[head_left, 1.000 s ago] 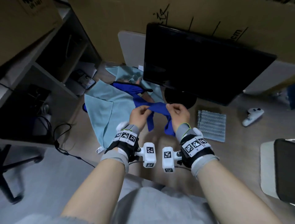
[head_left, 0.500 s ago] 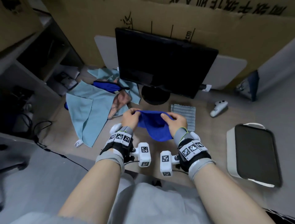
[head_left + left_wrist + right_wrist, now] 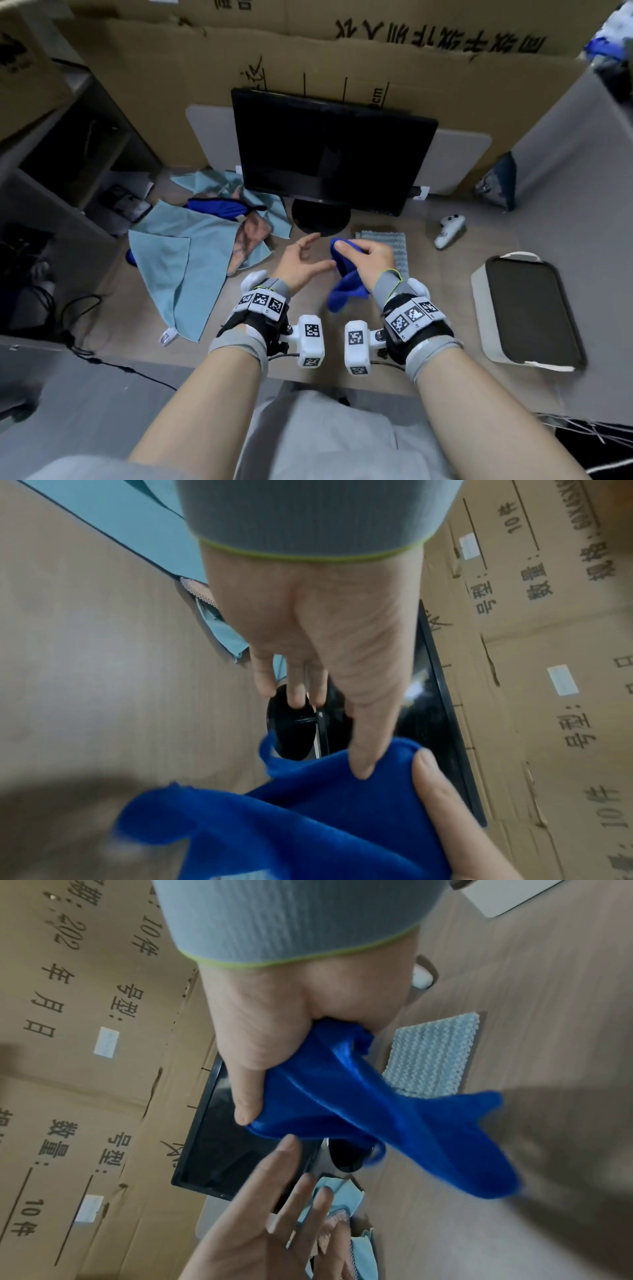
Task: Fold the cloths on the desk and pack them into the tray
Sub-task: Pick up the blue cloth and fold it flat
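Right hand (image 3: 368,258) raised in front of monitor (image 3: 334,154), fingers curled tight round bunched blue cloth (image 3: 342,286); cloth hangs from fist above desk (image 3: 102,294), loose end drooping toward wrist. Left hand (image 3: 301,263) just left of cloth, palm turned inward, fingers spread and straight, holding nothing; thumb tip touches cloth edge in left wrist view. Light blue cloths (image 3: 178,260) piled left of monitor. Grey knit cloth (image 3: 390,246) flat right of monitor stand. Tray (image 3: 479,301) well right of monitor.
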### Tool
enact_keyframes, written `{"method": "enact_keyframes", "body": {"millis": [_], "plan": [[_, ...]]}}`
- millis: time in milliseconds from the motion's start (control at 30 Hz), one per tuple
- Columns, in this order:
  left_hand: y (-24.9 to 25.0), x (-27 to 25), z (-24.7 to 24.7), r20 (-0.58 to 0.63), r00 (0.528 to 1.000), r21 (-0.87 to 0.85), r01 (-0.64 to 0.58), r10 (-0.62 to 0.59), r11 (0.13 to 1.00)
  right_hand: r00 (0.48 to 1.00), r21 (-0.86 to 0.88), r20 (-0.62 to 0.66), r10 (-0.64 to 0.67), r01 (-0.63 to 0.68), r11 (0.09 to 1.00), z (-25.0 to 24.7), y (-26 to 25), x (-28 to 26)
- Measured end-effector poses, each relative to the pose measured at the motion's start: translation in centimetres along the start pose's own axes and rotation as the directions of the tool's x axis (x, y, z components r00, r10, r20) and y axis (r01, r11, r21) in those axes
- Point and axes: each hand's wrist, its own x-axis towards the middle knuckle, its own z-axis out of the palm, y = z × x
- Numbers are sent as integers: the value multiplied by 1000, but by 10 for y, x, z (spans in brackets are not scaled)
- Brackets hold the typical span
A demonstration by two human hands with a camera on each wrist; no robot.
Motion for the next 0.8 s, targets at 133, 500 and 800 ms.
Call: {"method": "enact_keyframes", "body": {"millis": [133,500,800], "plan": [[-10,9,-10,35,992,164,-122,117,979,998,70,58,-13,9,998,18,-13,-20],[-15,15,-23,-73,997,310,26,-3,950,989,49,-133,-60,67,997,8,-8,-32],[-26,16,-21,-140,990,178,-10,36,984,929,82,-368,35,-5,997,-20,12,-19]]}}
